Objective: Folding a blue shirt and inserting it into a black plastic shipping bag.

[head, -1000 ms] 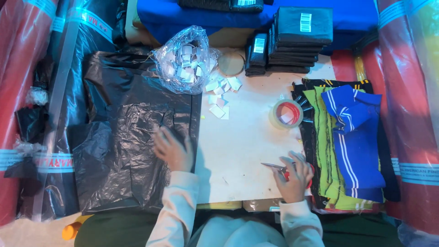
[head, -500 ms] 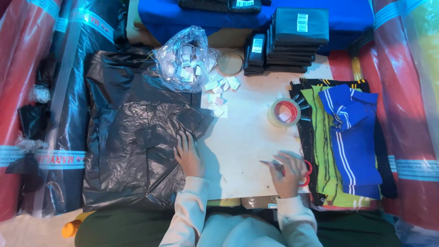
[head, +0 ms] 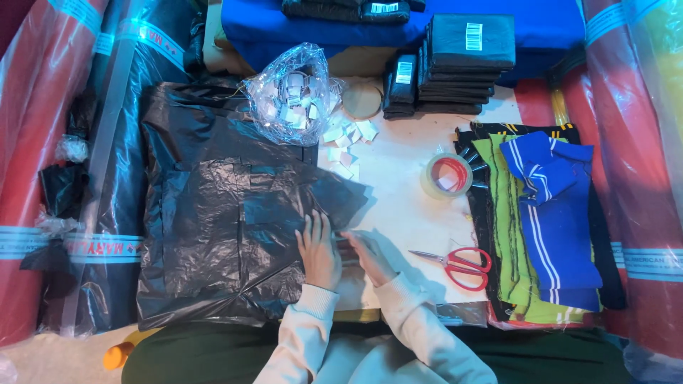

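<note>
A black plastic bag lies spread over the left half of the white table. My left hand rests flat on the bag's right edge with its fingers stretched out. Right beside it, my right hand reaches left, its fingertips at the same edge. That hand is blurred, so its grip is unclear. Red-handled scissors lie alone on the table to the right of my right hand.
A tape roll sits mid-right. A clear bag of white labels and loose labels lie at the back. Stacked black parcels stand behind. Blue and green fabric is piled right. Red rolls flank both sides.
My right hand has let go of the scissors, which now lie on the table, and moved left to the bag. My left hand has dragged the bag's edge to the right.
</note>
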